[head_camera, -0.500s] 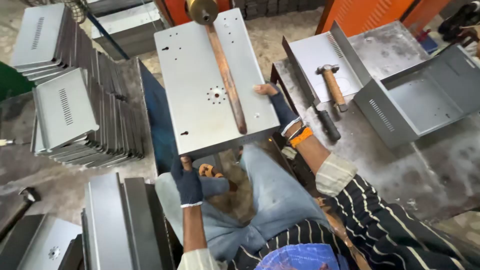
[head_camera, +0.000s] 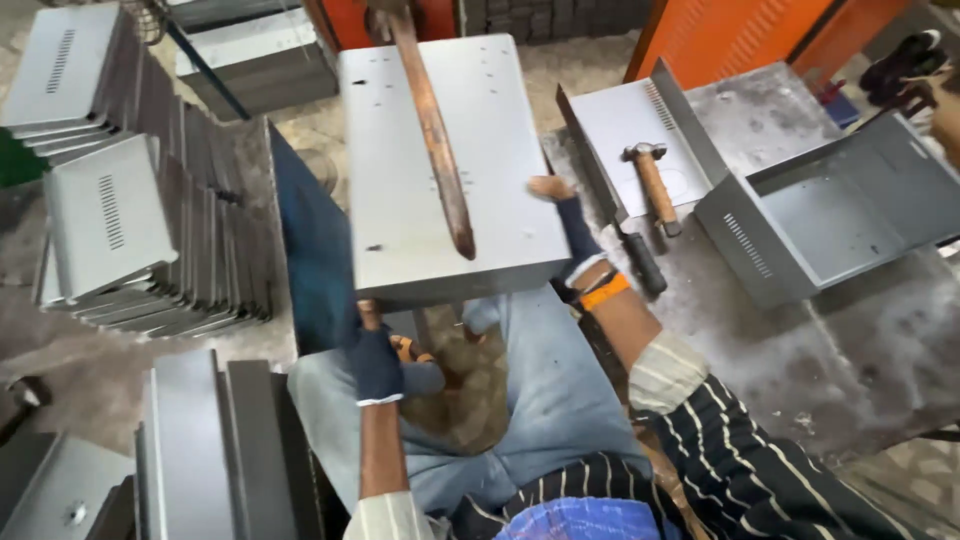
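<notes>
Soft, even daylight fills the scene; nothing is harshly lit. The flat metal panel (head_camera: 440, 160) in the middle is the brightest surface, with a pale sheen but no hard glare. Its underside and the blue sheet (head_camera: 310, 250) beside it lie in shadow. Shadows under the hammer (head_camera: 650, 180) are faint and short. The picture is slightly soft throughout, with smeared detail on the gloved left hand (head_camera: 378, 360). Straight edges bow outward towards the corners.
</notes>
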